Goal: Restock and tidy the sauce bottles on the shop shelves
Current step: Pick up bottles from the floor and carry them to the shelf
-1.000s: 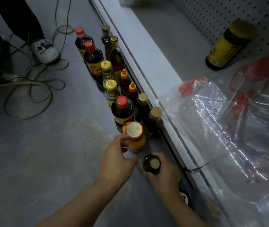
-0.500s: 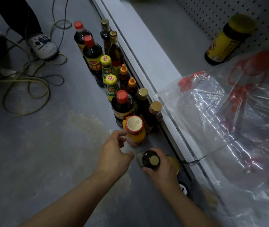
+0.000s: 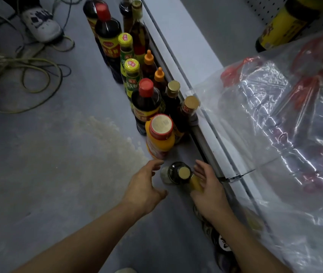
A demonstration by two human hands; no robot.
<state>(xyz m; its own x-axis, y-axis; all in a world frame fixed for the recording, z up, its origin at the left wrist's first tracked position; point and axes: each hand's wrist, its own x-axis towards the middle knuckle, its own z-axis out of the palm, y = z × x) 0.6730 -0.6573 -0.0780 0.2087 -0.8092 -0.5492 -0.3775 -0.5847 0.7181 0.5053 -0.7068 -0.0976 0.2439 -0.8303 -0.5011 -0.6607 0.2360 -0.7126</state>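
2 hands flank a small dark bottle (image 3: 177,173) with a tan cap that stands on the grey floor (image 3: 58,164) just beside the base of the shelf (image 3: 184,46). The fingers (image 3: 154,164) of the left hand (image 3: 144,189) are loosely spread and slightly bent; they hold nothing, with their tips close to the bottle's left side. The right hand (image 3: 209,189) is at the bottle's right side, its fingers (image 3: 201,167) relaxed and a little apart. They lie against a yellow-labelled bottle (image 3: 195,185) that sits partly hidden under the palm; whether they actually grip it cannot be told. Both forearms reach in from the lower edge of the view.

Just beyond the hands stands an orange bottle (image 3: 159,137) with a wide red-rimmed cap. Behind it a double row of sauce bottles (image 3: 137,62) runs along the shelf's foot: dark ones with red caps, 2 with yellow-green caps, 2 with orange nozzles, and 2 with gold caps nearest the shelf edge. More bottles lie low at the right forearm, mostly covered by it.

On the shelf, crinkled clear plastic wrap (image 3: 275,125) covers items with red parts, too blurred to identify. Farther back, a large dark bottle with a yellow label (image 3: 282,26) stands against the pegboard wall (image 3: 263,6).

At the upper left, a white shoe (image 3: 41,24) rests on the floor among loops of yellow-green cable (image 3: 24,73).
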